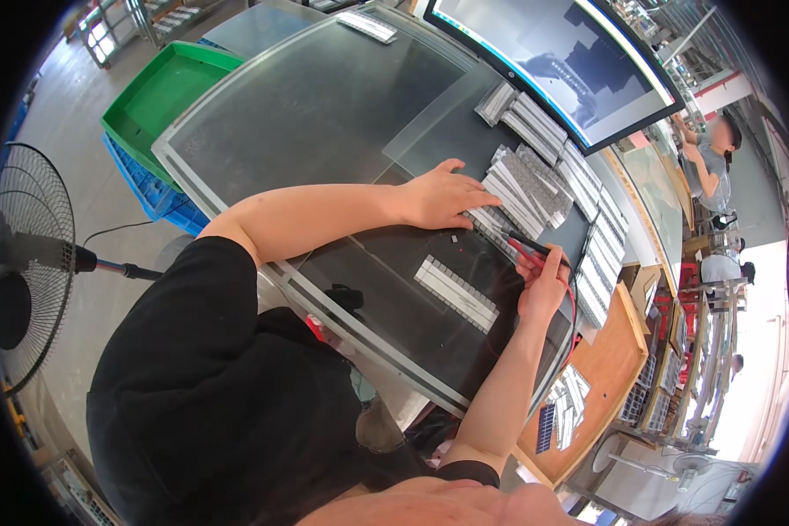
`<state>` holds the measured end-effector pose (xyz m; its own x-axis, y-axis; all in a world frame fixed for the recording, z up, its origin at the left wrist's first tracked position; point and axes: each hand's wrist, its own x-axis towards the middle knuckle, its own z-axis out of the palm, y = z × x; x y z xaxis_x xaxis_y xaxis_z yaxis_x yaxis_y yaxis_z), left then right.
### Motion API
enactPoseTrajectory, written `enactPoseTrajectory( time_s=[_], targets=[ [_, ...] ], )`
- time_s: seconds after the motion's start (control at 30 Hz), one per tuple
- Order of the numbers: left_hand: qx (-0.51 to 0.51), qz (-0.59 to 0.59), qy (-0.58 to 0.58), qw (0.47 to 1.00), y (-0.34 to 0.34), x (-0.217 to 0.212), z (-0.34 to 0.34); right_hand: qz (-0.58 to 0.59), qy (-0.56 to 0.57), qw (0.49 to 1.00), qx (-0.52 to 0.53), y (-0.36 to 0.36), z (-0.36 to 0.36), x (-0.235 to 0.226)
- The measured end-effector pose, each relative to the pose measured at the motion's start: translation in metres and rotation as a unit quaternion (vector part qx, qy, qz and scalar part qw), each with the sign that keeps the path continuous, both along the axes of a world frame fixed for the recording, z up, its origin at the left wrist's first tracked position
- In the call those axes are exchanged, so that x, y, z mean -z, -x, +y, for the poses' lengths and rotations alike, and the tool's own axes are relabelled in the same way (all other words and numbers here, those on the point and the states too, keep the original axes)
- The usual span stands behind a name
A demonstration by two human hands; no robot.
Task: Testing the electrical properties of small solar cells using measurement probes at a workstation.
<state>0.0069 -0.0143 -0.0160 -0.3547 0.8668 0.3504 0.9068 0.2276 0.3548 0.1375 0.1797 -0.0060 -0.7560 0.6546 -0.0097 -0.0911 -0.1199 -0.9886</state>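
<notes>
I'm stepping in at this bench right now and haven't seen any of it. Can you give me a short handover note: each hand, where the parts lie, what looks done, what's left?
Left hand: flat, palm down on the grey strips heaped beside the monitor, fingers spread; it grips nothing.
Right hand: closed around a red-and-black probe, tip pointing at the pile's near edge.
Parts: loose strips run along the glass table; one neat row of strips lies apart, nearer the body.
Done: seemingly that separate row.
Left: probably the big pile, though I cannot tell which strips have been handled.
</notes>
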Motion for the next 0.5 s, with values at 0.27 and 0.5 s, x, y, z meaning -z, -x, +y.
enactPoseTrajectory(
  time_s=[0.27, 0.5],
  targets=[
    [-0.016, 0.008, -0.002, 1.0, -0.0018, -0.0053, -0.0041, -0.002, -0.007, 1.0, -0.008, -0.0022, -0.0003, -0.0006],
    [0.0, -0.003, -0.008, 1.0, 0.0002, -0.0009, -0.0045, 0.001, 0.001, 1.0, -0.011, -0.0024, 0.0002, 0.0012]
  ],
)
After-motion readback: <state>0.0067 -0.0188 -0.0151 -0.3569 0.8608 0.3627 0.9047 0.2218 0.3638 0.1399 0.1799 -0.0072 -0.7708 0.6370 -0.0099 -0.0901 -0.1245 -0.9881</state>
